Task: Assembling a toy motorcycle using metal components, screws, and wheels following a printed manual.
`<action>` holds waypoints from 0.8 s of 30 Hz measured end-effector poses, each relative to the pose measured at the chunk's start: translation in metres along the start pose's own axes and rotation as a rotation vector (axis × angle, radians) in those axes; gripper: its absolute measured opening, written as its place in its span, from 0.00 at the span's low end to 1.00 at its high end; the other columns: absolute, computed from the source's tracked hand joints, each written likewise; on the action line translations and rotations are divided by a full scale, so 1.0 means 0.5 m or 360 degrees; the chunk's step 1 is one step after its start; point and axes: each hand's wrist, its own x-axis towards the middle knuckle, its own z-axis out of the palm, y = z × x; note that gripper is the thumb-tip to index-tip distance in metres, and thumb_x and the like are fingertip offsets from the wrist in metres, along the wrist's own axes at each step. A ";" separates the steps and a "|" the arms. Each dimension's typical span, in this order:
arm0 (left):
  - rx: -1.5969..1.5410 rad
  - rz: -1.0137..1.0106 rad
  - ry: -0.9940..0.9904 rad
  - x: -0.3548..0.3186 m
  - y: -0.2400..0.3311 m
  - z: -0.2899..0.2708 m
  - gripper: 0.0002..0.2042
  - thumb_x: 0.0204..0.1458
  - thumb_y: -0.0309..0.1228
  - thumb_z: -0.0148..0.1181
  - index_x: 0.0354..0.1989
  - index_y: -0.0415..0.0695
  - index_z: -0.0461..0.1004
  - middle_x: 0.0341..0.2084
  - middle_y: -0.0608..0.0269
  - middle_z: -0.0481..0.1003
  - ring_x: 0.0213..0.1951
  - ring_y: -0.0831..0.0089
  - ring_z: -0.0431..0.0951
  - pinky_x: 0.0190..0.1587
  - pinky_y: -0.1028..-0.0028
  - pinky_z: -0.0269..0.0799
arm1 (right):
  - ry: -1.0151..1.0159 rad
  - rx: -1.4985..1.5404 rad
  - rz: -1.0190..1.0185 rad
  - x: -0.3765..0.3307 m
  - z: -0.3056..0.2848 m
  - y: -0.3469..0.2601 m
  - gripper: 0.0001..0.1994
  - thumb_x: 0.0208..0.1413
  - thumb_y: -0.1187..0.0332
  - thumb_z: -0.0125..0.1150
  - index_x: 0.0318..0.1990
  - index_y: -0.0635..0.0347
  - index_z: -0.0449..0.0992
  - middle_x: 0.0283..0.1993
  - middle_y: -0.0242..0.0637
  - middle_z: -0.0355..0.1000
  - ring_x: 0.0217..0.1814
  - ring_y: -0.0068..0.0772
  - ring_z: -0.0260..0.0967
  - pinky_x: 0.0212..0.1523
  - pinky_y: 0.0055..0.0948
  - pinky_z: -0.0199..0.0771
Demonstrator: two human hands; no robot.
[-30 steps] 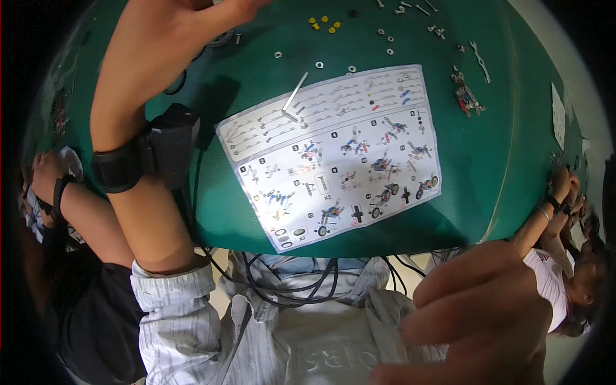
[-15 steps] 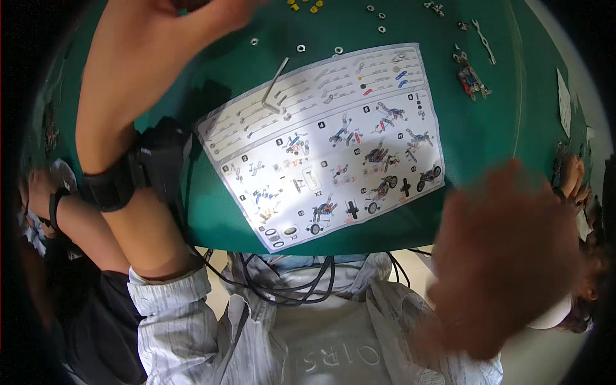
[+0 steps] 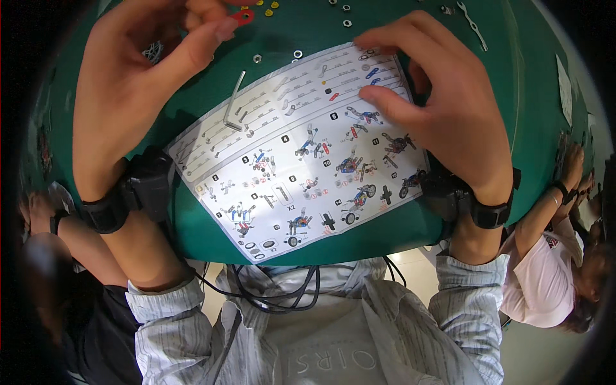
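My left hand (image 3: 163,70) is at the upper left, its thumb and finger pinched on a small red strip with a hole (image 3: 245,17). My right hand (image 3: 443,96) reaches over the right side of a printed instruction sheet (image 3: 301,224), fingers spread. Its fingertips are at the sheet's far right edge and its thumb is above the small parts pictures. A silver hex key (image 3: 235,106) lies on the sheet's left part. Loose nuts (image 3: 298,54) lie just beyond the sheet, and small yellow pieces (image 3: 269,11) are past the red strip.
A small silver wrench (image 3: 473,27) lies on the green table (image 3: 532,96) at the far right. Black cables (image 3: 276,295) hang at the near edge by my body. People sit on both sides, with a co-worker's arm (image 3: 552,192) at the right.
My right hand has come from a blur at the lower right onto the sheet. The red strip now shows in my left fingers. The sheet and hex key appear further left in view.
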 end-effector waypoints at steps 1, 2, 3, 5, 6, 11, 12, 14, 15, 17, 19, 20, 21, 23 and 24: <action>0.0003 0.0005 -0.0001 -0.001 -0.005 -0.002 0.11 0.58 0.29 0.60 0.47 0.40 0.76 0.34 0.69 0.74 0.40 0.83 0.73 0.42 0.80 0.67 | -0.0059 -0.0048 0.0125 -0.001 -0.007 0.000 0.19 0.43 0.72 0.72 0.46 0.57 0.78 0.35 0.31 0.68 0.28 0.23 0.62 0.28 0.22 0.62; -0.0003 0.0008 0.0002 0.000 -0.014 -0.001 0.11 0.59 0.29 0.60 0.48 0.41 0.76 0.34 0.71 0.73 0.39 0.83 0.71 0.42 0.82 0.65 | -0.0120 -0.0093 0.0249 -0.003 -0.009 0.001 0.21 0.43 0.71 0.73 0.48 0.57 0.77 0.32 0.31 0.66 0.28 0.24 0.60 0.28 0.24 0.61; -0.0009 0.0011 0.0006 0.001 -0.019 0.001 0.11 0.59 0.29 0.60 0.49 0.41 0.76 0.34 0.72 0.72 0.38 0.84 0.70 0.41 0.83 0.63 | -0.0117 -0.0091 0.0248 -0.005 -0.009 0.003 0.21 0.43 0.71 0.73 0.48 0.57 0.77 0.32 0.31 0.66 0.28 0.24 0.60 0.28 0.24 0.61; -0.0067 0.0004 -0.0008 0.003 -0.015 0.005 0.11 0.59 0.29 0.60 0.49 0.41 0.76 0.34 0.73 0.72 0.38 0.84 0.69 0.40 0.83 0.63 | -0.0173 -0.0099 0.0400 -0.009 -0.008 0.004 0.23 0.43 0.69 0.73 0.50 0.55 0.75 0.29 0.31 0.62 0.27 0.26 0.57 0.29 0.26 0.61; -0.0129 -0.0004 -0.0022 0.003 -0.012 0.004 0.11 0.59 0.29 0.60 0.49 0.41 0.76 0.34 0.73 0.72 0.37 0.85 0.69 0.40 0.83 0.63 | -0.0166 -0.0097 0.0395 -0.008 -0.008 -0.002 0.23 0.43 0.69 0.73 0.50 0.55 0.75 0.29 0.31 0.62 0.27 0.26 0.57 0.29 0.26 0.61; -0.0157 -0.0010 0.0039 0.001 -0.007 0.006 0.11 0.59 0.28 0.60 0.49 0.41 0.76 0.34 0.73 0.72 0.36 0.84 0.68 0.39 0.83 0.63 | -0.0097 0.0027 0.0443 -0.007 -0.004 -0.014 0.19 0.46 0.68 0.72 0.46 0.57 0.74 0.27 0.33 0.60 0.27 0.27 0.57 0.28 0.26 0.60; -0.0178 -0.0008 0.0066 0.001 -0.005 0.005 0.11 0.59 0.28 0.60 0.49 0.40 0.76 0.33 0.73 0.72 0.36 0.84 0.68 0.39 0.82 0.63 | -0.0092 0.0027 0.0442 -0.009 -0.002 -0.012 0.19 0.46 0.68 0.72 0.46 0.57 0.74 0.27 0.33 0.60 0.27 0.27 0.57 0.28 0.26 0.60; -0.0165 -0.0021 0.0086 -0.003 -0.009 0.001 0.11 0.59 0.28 0.60 0.49 0.40 0.76 0.33 0.72 0.72 0.36 0.84 0.69 0.39 0.82 0.63 | -0.0043 -0.0136 0.0358 -0.010 0.001 -0.006 0.17 0.47 0.67 0.72 0.44 0.58 0.74 0.23 0.34 0.59 0.24 0.27 0.56 0.25 0.28 0.57; -0.0155 -0.0036 0.0104 -0.004 -0.010 0.000 0.11 0.59 0.28 0.61 0.49 0.40 0.76 0.33 0.72 0.72 0.36 0.84 0.69 0.39 0.82 0.63 | -0.0042 -0.0135 0.0356 -0.009 -0.001 -0.009 0.17 0.47 0.67 0.72 0.44 0.58 0.74 0.23 0.34 0.59 0.24 0.27 0.56 0.25 0.28 0.57; -0.0151 -0.0045 0.0106 -0.005 -0.007 -0.003 0.11 0.59 0.28 0.60 0.48 0.39 0.76 0.34 0.71 0.72 0.37 0.83 0.69 0.40 0.82 0.63 | -0.0128 -0.0180 0.0688 -0.008 -0.007 -0.018 0.16 0.48 0.67 0.71 0.44 0.58 0.74 0.20 0.34 0.56 0.21 0.27 0.54 0.23 0.29 0.55; -0.0146 -0.0052 0.0100 -0.005 -0.003 -0.006 0.11 0.59 0.28 0.60 0.48 0.39 0.76 0.34 0.70 0.73 0.37 0.83 0.69 0.40 0.81 0.64 | -0.0130 -0.0149 0.0642 -0.007 -0.009 -0.013 0.15 0.49 0.67 0.71 0.43 0.58 0.74 0.18 0.33 0.55 0.19 0.26 0.52 0.22 0.29 0.54; -0.0164 -0.0050 0.0080 -0.005 -0.002 -0.008 0.11 0.59 0.28 0.60 0.48 0.38 0.76 0.35 0.70 0.73 0.37 0.82 0.70 0.40 0.81 0.64 | -0.0129 -0.0118 0.0599 -0.007 -0.008 -0.012 0.14 0.50 0.68 0.70 0.42 0.59 0.74 0.17 0.32 0.54 0.18 0.26 0.51 0.22 0.28 0.53; -0.0182 -0.0049 0.0058 -0.005 0.000 -0.010 0.11 0.59 0.28 0.60 0.48 0.38 0.76 0.35 0.69 0.74 0.37 0.82 0.70 0.40 0.81 0.64 | -0.0120 -0.0111 0.0610 -0.007 -0.007 -0.010 0.14 0.50 0.68 0.70 0.42 0.59 0.74 0.17 0.32 0.54 0.18 0.26 0.51 0.22 0.28 0.53; -0.0221 -0.0040 0.0062 -0.006 0.004 -0.002 0.11 0.59 0.28 0.61 0.48 0.38 0.76 0.36 0.69 0.74 0.37 0.82 0.70 0.40 0.80 0.64 | -0.0102 0.0036 0.0481 -0.006 -0.006 -0.007 0.13 0.50 0.68 0.70 0.40 0.59 0.74 0.17 0.31 0.54 0.18 0.24 0.51 0.21 0.28 0.52; -0.0267 -0.0038 0.0081 -0.006 0.004 0.001 0.11 0.59 0.28 0.61 0.48 0.38 0.76 0.36 0.68 0.74 0.38 0.81 0.71 0.41 0.80 0.65 | -0.0096 0.0042 0.0491 -0.005 -0.004 -0.008 0.13 0.50 0.68 0.70 0.40 0.59 0.74 0.17 0.31 0.54 0.18 0.24 0.51 0.21 0.28 0.52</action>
